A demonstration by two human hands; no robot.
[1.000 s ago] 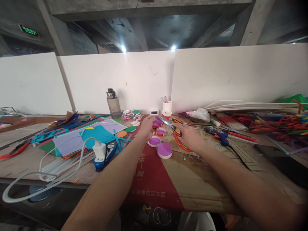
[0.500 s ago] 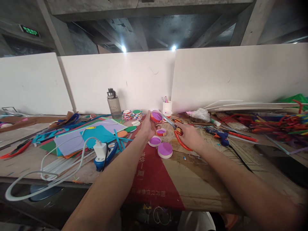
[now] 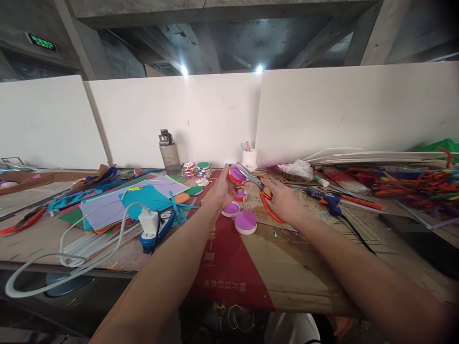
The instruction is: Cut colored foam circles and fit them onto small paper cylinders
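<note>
My left hand (image 3: 224, 190) is closed on a round purple-topped disc with a red and orange rim (image 3: 236, 174), held tilted above the table. In my right hand (image 3: 281, 199) is a pair of scissors (image 3: 266, 203) with orange handles. Its metal blades point up and left, and their tips reach the disc's edge; whether they touch it I cannot tell. Below the hands lie a shallow purple disc with a white rim (image 3: 230, 209), a thicker purple disc (image 3: 245, 222), and a small red-rimmed purple piece (image 3: 240, 196) partly hidden by my left fingers.
Coloured paper sheets (image 3: 103, 210) and a blue power strip (image 3: 165, 229) with a white cable lie left. A grey bottle (image 3: 169, 155) and stacked discs (image 3: 204, 169) stand behind. Rightward are a blue glue gun (image 3: 332, 204), a dark flat object (image 3: 419, 239) and pipe cleaners (image 3: 412, 188).
My left hand has turned the disc and shifted it slightly to the right, and it now covers more of the small piece below. The scissors stay almost in place.
</note>
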